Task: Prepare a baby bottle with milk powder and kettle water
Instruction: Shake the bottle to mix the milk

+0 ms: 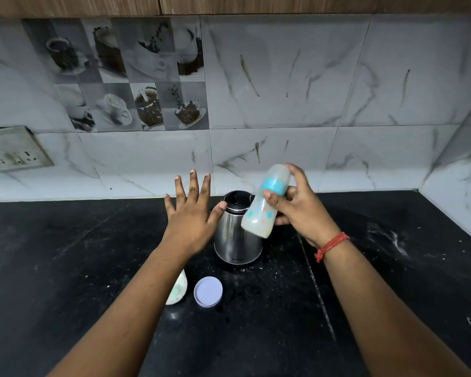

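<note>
Right hand [299,210] grips tilted bottle [265,202].

Illumination was dim to moderate, cool and diffuse, with no lamp in view. The tiled wall [283,104] at 12 o'clock read brightest; the black countertop [65,268] from 3 through 9 o'clock stayed dark with little detail. The steel kettle [238,235] carried soft vertical glare. The baby bottle [267,202] was motion-blurred. Wide-angle distortion bent tile joints at 3 and 9 o'clock. Shadows were weak and soft-edged.
</note>
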Demonstrator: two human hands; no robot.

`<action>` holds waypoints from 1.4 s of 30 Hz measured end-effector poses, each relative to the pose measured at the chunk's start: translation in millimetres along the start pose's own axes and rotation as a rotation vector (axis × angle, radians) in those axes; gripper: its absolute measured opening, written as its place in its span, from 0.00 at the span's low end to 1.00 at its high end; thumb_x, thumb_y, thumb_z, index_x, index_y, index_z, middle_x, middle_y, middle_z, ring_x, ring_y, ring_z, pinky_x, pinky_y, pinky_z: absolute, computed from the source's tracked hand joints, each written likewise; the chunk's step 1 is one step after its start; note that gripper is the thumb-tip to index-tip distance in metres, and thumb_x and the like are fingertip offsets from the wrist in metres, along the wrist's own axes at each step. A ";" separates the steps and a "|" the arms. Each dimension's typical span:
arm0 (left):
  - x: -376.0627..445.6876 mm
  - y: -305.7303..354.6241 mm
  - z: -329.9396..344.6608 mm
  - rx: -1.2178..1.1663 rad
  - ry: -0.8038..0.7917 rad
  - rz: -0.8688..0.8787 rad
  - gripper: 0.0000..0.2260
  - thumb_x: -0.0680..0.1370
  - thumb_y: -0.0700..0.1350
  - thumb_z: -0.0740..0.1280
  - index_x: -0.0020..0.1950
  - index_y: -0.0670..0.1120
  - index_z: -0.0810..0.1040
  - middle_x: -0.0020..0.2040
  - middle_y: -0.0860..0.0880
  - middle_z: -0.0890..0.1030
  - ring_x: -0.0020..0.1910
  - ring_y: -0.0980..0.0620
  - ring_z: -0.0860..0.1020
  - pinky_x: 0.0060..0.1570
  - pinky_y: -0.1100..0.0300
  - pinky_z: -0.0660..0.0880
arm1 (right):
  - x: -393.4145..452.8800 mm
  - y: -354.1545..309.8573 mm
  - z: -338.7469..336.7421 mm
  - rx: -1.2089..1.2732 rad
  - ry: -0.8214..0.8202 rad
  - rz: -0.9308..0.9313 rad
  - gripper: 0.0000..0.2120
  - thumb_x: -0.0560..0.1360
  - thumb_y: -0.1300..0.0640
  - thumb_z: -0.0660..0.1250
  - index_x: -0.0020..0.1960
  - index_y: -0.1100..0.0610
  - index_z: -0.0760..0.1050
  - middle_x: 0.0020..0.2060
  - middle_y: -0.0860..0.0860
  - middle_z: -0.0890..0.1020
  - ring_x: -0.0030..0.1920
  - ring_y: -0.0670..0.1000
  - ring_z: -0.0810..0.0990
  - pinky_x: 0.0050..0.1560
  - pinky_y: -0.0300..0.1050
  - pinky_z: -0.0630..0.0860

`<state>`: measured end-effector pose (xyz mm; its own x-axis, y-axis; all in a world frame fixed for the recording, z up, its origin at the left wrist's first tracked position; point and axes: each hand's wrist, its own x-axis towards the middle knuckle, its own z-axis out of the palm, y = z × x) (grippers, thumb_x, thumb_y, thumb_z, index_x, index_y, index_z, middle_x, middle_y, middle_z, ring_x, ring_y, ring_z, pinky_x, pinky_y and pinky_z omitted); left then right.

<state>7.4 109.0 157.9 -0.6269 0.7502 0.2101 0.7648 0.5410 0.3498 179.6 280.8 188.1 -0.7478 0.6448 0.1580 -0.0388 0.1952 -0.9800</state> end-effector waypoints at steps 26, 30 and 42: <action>0.2 -6.0 0.7 -0.012 0.026 0.014 0.45 0.70 0.78 0.29 0.83 0.58 0.37 0.83 0.51 0.32 0.80 0.45 0.29 0.77 0.34 0.36 | -2.9 -8.3 -0.9 -0.118 -0.043 -0.038 0.30 0.76 0.50 0.73 0.70 0.39 0.59 0.55 0.54 0.83 0.50 0.54 0.87 0.42 0.56 0.85; 0.6 -3.3 0.9 -0.014 0.031 0.023 0.44 0.70 0.78 0.29 0.83 0.58 0.37 0.83 0.51 0.32 0.79 0.45 0.28 0.77 0.35 0.36 | -3.3 -12.6 -5.4 0.009 0.088 -0.046 0.29 0.77 0.51 0.72 0.70 0.40 0.59 0.56 0.54 0.81 0.52 0.54 0.86 0.41 0.53 0.85; -0.6 -2.2 3.1 -0.009 0.011 0.011 0.44 0.70 0.77 0.29 0.82 0.58 0.36 0.82 0.52 0.31 0.79 0.45 0.27 0.77 0.35 0.36 | -2.8 -11.3 -2.6 0.036 0.124 -0.022 0.27 0.76 0.51 0.73 0.66 0.36 0.61 0.58 0.56 0.81 0.52 0.53 0.86 0.44 0.59 0.85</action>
<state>6.6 108.5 154.2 -0.6199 0.7519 0.2245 0.7706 0.5292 0.3552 183.8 278.7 199.1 -0.6590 0.7274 0.1915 -0.0803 0.1850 -0.9794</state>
